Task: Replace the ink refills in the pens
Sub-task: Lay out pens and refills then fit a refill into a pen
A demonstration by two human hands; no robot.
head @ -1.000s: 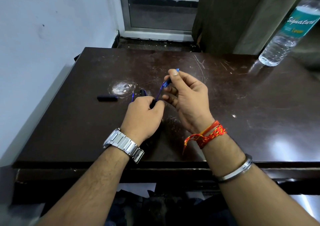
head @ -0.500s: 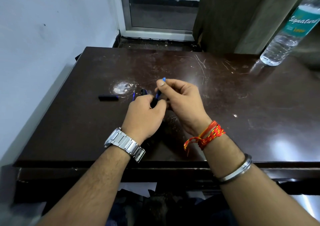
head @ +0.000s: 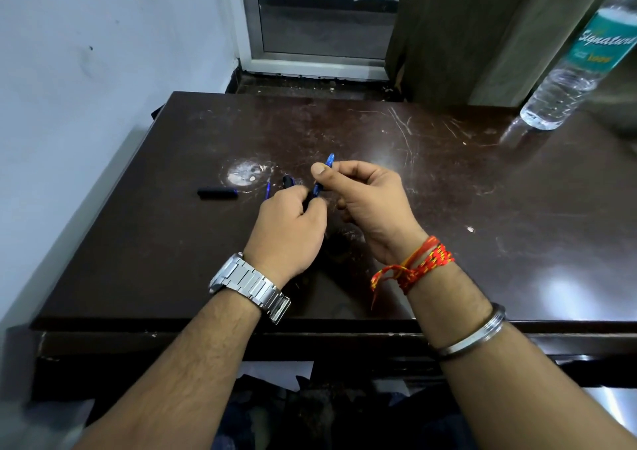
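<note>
Two hands held together over the middle of a dark tabletop (head: 482, 208).
A blue pen (head: 322, 180) is pinched by the right hand (head: 368, 204); pen parts (head: 287, 181) are gripped in the left hand (head: 286, 232). A black cap (head: 217, 193) lies toward the left edge; bare surface is seen rightward.

You sit in a plain indoor room, perhaps an office: a scratched dark tabletop (head: 448, 208) against a white painted wall (head: 86, 70), an aluminium-framed door (head: 248, 18) at the far side.
</note>
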